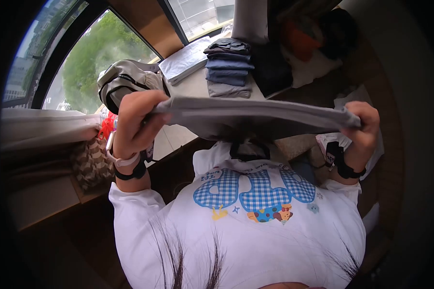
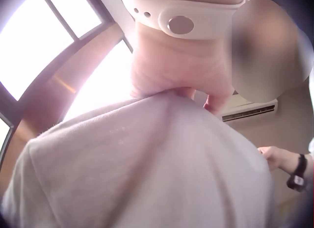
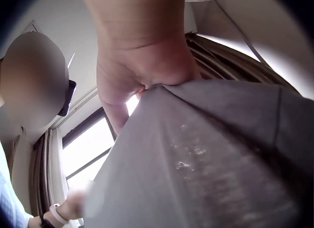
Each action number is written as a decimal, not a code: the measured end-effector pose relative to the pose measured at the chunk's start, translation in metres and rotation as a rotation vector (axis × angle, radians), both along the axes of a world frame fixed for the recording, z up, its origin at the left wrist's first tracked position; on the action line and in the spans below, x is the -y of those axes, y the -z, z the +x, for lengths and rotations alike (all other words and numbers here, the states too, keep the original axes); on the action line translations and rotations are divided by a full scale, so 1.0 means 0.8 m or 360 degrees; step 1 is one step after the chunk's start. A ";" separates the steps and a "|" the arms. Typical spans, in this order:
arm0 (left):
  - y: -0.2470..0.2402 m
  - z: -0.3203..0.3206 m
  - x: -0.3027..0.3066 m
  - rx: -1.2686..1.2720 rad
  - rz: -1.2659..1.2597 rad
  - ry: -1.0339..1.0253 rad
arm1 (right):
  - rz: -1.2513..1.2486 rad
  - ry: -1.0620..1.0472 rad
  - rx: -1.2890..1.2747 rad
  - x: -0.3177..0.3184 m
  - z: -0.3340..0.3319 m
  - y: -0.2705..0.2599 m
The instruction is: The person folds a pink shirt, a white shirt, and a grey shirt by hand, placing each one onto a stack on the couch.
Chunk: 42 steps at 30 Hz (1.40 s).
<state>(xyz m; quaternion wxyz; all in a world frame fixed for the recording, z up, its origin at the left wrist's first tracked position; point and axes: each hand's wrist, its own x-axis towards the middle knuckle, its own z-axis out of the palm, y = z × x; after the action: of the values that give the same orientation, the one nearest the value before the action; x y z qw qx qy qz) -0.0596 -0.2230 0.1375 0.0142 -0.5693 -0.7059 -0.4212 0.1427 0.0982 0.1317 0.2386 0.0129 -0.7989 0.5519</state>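
A grey garment [image 1: 260, 111] is stretched crosswise in front of the chest, its upper edge pulled nearly straight between both hands. My left hand [image 1: 139, 118] grips one end of that edge, thumb and fingers bent around the cloth. At the other end, my right hand [image 1: 364, 124] pinches the corner. The cloth [image 2: 142, 164] hangs down in soft folds below the left hand in the left wrist view. In the right wrist view, the fabric [image 3: 196, 154] fans out from the right hand's grip, with a deep crease and small shiny specks on it.
Beyond the garment, a stack of folded dark and grey clothes [image 1: 229, 65] stands on a light surface by the window. Beside it lie a white folded pile [image 1: 190, 60] and a black item [image 1: 272, 72]. A beige bag [image 1: 125, 79] leans at the left, near a patterned brown cushion [image 1: 94, 164].
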 end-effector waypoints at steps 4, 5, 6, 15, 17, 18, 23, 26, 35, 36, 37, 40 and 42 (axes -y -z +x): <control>-0.068 0.040 0.015 0.0096 0.0043 0.1930 | 0.0212 -0.2075 -0.0924 0.009 0.032 -0.056; -0.071 0.053 0.020 0.0177 0.0010 0.1919 | 0.0269 -0.2094 -0.0865 0.013 0.045 -0.060; -0.069 0.054 0.017 0.0185 0.0012 0.1889 | 0.0249 -0.2079 -0.0824 0.015 0.042 -0.061; -0.034 0.012 -0.068 0.0022 0.0319 0.1155 | -0.0029 -0.1643 -0.0396 0.058 -0.094 -0.022; -0.025 0.011 -0.079 0.0045 0.0360 0.0952 | -0.0072 -0.1383 -0.0262 0.077 -0.110 -0.008; -0.020 0.010 -0.082 0.0079 0.0390 0.0930 | 0.0013 -0.1400 -0.0254 0.079 -0.121 -0.004; -0.018 -0.001 -0.084 0.0015 0.0087 0.0831 | -0.0244 -0.1486 -0.0004 0.090 -0.135 0.014; -0.012 -0.004 -0.075 -0.0159 -0.0127 0.0491 | -0.0304 -0.1206 0.0050 0.085 -0.136 0.023; 0.015 0.018 -0.059 -0.0175 -0.0481 0.0192 | -0.0328 -0.0990 -0.0004 0.077 -0.135 0.035; 0.024 0.018 -0.060 -0.0166 -0.0500 0.0177 | -0.0364 -0.0980 -0.0009 0.076 -0.134 0.036; 0.036 0.018 -0.062 -0.0158 -0.0518 0.0163 | -0.0397 -0.0969 -0.0015 0.075 -0.134 0.037; 0.057 0.020 -0.067 -0.0227 -0.0718 0.0037 | -0.0461 -0.0853 -0.0023 0.072 -0.130 0.038; 0.062 0.020 -0.067 -0.0286 -0.0916 -0.0050 | -0.0439 -0.0725 0.0037 0.069 -0.125 0.040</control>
<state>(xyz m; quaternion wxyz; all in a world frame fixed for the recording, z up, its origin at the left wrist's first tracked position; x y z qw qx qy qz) -0.0436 -0.1696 0.0877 -0.0787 -0.5739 -0.8009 -0.1515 0.0427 0.0431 0.1000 0.0984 0.1533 -0.6954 0.6952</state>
